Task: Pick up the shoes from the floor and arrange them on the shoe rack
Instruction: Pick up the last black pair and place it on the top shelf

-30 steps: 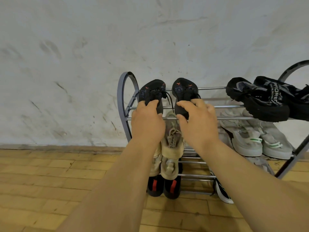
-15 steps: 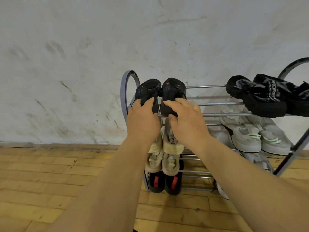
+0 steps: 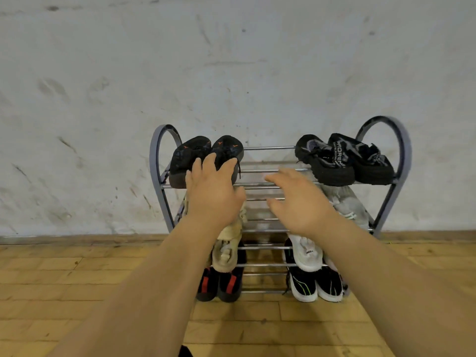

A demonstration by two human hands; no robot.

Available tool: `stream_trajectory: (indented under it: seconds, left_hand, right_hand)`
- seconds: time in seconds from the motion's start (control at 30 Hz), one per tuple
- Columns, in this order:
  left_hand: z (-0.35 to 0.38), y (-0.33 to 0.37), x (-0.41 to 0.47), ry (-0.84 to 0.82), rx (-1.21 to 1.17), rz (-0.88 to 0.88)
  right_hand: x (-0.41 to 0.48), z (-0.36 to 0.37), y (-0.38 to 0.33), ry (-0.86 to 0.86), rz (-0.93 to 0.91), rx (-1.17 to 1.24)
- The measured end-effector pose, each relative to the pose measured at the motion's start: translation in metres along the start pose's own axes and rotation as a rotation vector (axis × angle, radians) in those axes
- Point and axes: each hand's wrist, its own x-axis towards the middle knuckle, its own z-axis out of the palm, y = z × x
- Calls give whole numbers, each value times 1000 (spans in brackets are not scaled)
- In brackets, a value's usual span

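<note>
A grey metal shoe rack (image 3: 270,148) with curved side frames stands against the wall. On its top shelf at the left sits a pair of black shoes with orange marks (image 3: 203,155), side by side. My left hand (image 3: 213,194) lies over their heels, fingertips touching them, fingers fairly straight. My right hand (image 3: 298,202) hovers open over the bare middle of the top shelf, holding nothing. A second black pair (image 3: 342,161) rests on the top shelf at the right.
Lower shelves hold beige shoes (image 3: 229,243), grey and white sneakers (image 3: 306,251), black-and-red shoes (image 3: 221,284) and black-and-white sneakers (image 3: 314,284). A scuffed white wall (image 3: 231,73) stands behind the rack. Wooden plank floor (image 3: 64,292) lies in front.
The two black shoes were pushed together toward the left end of the top shelf. My right hand has let go and moved right, off the shoe. The view has pulled back.
</note>
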Motion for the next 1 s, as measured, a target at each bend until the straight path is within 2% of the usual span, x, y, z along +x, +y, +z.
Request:
stream_trajectory:
  seconds: [0.2,0.4,0.7,0.9,1.0]
  left_hand:
    - [18,46,-15,-112,-18,153]
    - [36,76,-21,-130,-40,141]
    - [39,75,-12,-62,-15,246]
    - [48,60,15,-22,75,270]
    - [54,48,23,2,105,274]
  right_hand:
    - [-40,-36,53,-12,149,-96]
    - [-54,-52,75,-17,175,-134]
    - [-37,-50,78,176,-8,-120]
    - [2,-11,72,282,-129,-29]
    - [21,11,74,264,-157,-36]
